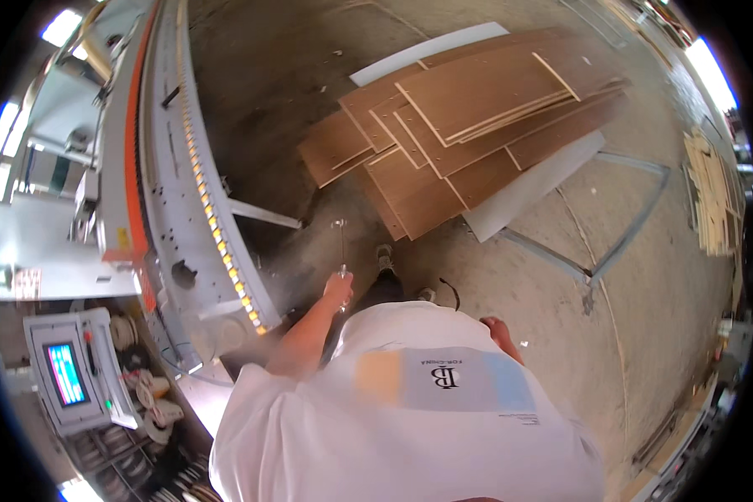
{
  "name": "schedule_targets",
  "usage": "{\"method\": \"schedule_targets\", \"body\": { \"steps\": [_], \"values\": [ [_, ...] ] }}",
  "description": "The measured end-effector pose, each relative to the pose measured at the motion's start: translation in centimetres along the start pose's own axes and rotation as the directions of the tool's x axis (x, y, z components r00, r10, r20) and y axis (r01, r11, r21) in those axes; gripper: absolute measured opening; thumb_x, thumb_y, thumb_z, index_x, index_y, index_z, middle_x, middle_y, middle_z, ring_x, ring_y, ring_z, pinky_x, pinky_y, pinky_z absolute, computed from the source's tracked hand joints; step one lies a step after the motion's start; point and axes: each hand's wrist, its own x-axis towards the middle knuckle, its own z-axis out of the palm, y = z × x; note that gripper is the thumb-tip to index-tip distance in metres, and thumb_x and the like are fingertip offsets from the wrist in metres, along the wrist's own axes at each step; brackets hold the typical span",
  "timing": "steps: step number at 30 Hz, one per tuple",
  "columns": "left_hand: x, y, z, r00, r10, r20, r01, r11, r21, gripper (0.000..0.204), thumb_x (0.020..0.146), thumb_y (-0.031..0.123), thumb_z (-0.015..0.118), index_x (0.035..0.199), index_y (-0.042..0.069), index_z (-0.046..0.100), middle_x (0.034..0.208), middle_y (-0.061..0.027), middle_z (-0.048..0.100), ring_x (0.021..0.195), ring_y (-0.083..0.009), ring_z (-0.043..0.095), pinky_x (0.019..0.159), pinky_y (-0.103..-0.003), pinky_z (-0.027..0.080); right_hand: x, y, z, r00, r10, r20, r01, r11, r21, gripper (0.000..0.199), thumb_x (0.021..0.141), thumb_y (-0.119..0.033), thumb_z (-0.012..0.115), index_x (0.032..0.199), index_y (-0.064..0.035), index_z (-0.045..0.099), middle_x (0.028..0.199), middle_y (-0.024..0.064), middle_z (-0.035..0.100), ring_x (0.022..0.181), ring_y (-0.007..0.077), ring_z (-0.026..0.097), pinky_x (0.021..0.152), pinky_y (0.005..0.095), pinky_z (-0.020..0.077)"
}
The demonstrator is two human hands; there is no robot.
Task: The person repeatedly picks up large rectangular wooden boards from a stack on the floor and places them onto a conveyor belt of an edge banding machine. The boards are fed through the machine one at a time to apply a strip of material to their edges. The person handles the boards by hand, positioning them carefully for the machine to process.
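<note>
My left hand (338, 289) is closed around a slim silver tool (343, 251) with a long thin stem and a small crosspiece at its far end; it looks like an air blow gun. It is held out beside the long machine (217, 226), apart from its edge, and pale haze hangs around that spot. My right hand (495, 328) hangs low at my right side, partly hidden by my white shirt. Its fingers are too dark and small to read, and no held thing shows there.
Brown boards (485, 100) lie in a loose stack on the floor ahead, with white sheets under them. A control panel (69, 368) with a lit screen stands at the left. Light wooden strips (711, 192) are piled far right. A dark curved cord (453, 293) lies near my feet.
</note>
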Motion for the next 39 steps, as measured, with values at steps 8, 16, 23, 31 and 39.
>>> {"method": "schedule_targets", "body": {
  "steps": [8, 16, 23, 31, 39],
  "values": [
    [-18.7, -4.0, -6.9, 0.969, -0.055, 0.24, -0.099, 0.805, 0.585, 0.047, 0.098, 0.052, 0.05, 0.113, 0.008, 0.059, 0.073, -0.0135, 0.067, 0.062, -0.0274, 0.067, 0.063, -0.039, 0.051, 16.1, -17.4, -8.2, 0.982, 0.141, 0.129, -0.19, 0.777, 0.6, 0.027, 0.095, -0.035, 0.056, 0.098, -0.0106, 0.068, 0.087, 0.0039, 0.068, 0.074, 0.0122, 0.064, 0.058, 0.0291, 0.0482],
    [-29.7, -5.2, -17.9, 0.98, 0.193, -0.043, -0.093, 0.638, 0.764, 0.047, 0.092, 0.055, 0.056, 0.109, 0.012, 0.062, 0.091, -0.0166, 0.07, 0.085, -0.0356, 0.07, 0.072, -0.048, 0.054, 20.1, -36.9, -5.6, 0.959, -0.119, 0.259, -0.096, 0.719, 0.688, 0.043, 0.099, -0.041, 0.055, 0.065, -0.014, 0.051, 0.056, -0.0024, 0.048, 0.041, 0.0061, 0.037, 0.037, 0.0243, 0.0231],
    [-34.7, -18.7, -37.4, 0.351, 0.353, -0.867, 0.373, 0.797, 0.475, 0.021, 0.082, 0.016, 0.062, 0.1, 0.018, 0.073, 0.113, -0.0056, 0.067, 0.105, -0.03, 0.061, 0.089, -0.041, 0.05, 17.6, -43.0, 3.4, 0.846, -0.288, 0.448, 0.232, 0.957, 0.177, 0.045, 0.097, -0.041, 0.053, 0.071, -0.006, 0.061, 0.056, 0.004, 0.051, 0.049, 0.014, 0.051, 0.048, 0.033, 0.042],
    [-33.4, -31.7, -56.3, -0.269, -0.038, -0.962, 0.072, 0.996, -0.06, 0.028, 0.085, 0.035, 0.071, 0.096, 0.009, 0.069, 0.094, -0.0136, 0.067, 0.095, -0.0322, 0.065, 0.079, -0.043, 0.05, 17.0, -42.1, 4.0, 0.842, -0.126, 0.524, 0.174, 0.984, -0.042, 0.024, 0.087, -0.031, 0.062, 0.085, -0.0068, 0.065, 0.071, 0.0117, 0.059, 0.067, 0.0248, 0.059, 0.06, 0.0394, 0.0471],
    [-25.2, -39.7, -66.9, -0.193, -0.267, -0.944, 0.021, 0.961, -0.276, 0.05, 0.085, 0.058, 0.062, 0.106, 0.013, 0.071, 0.109, -0.0187, 0.07, 0.104, -0.0376, 0.065, 0.088, -0.044, 0.049, 16.9, -38.3, -0.6, 0.874, -0.138, 0.467, 0.194, 0.978, -0.074, 0.025, 0.076, -0.022, 0.069, 0.096, -0.0081, 0.067, 0.085, 0.0176, 0.064, 0.082, 0.0333, 0.064, 0.068, 0.0432, 0.0503]
  ]
}}
